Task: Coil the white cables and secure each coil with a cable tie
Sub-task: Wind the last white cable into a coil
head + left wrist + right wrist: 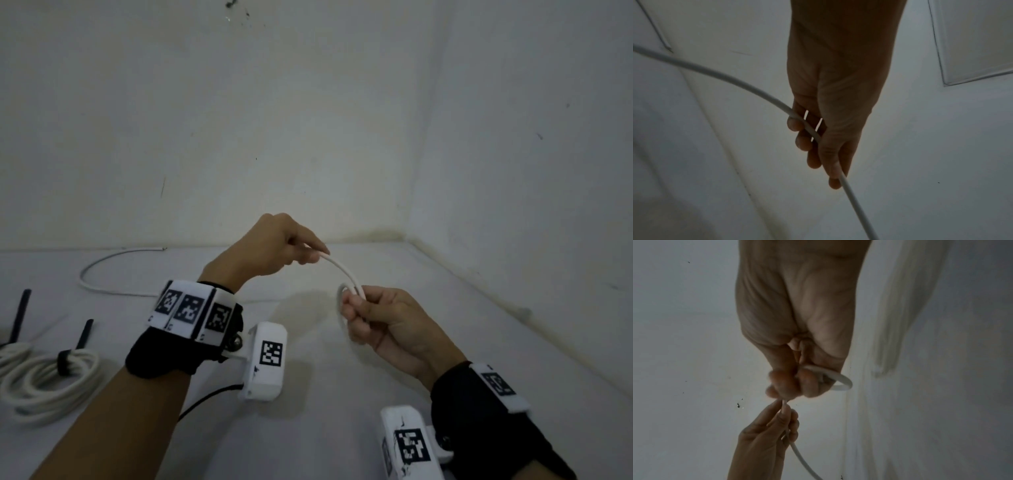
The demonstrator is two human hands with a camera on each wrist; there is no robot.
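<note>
A white cable (342, 270) arcs in the air between my two hands above the white table. My left hand (284, 246) pinches it between thumb and fingers; in the left wrist view the cable (740, 84) runs across the curled fingers (797, 125). My right hand (373, 318) grips a small loop of the same cable (840, 381) in its curled fingers. The cable's slack (102, 263) lies in a curve on the table at the back left. A coiled white cable (48, 380) with a black cable tie (73, 356) lies at the left.
A second tied coil (10, 353) shows at the far left edge with its black tie (20, 315) sticking up. White walls meet in a corner (407, 236) behind the table. A black wire (209, 397) hangs from the left wrist camera.
</note>
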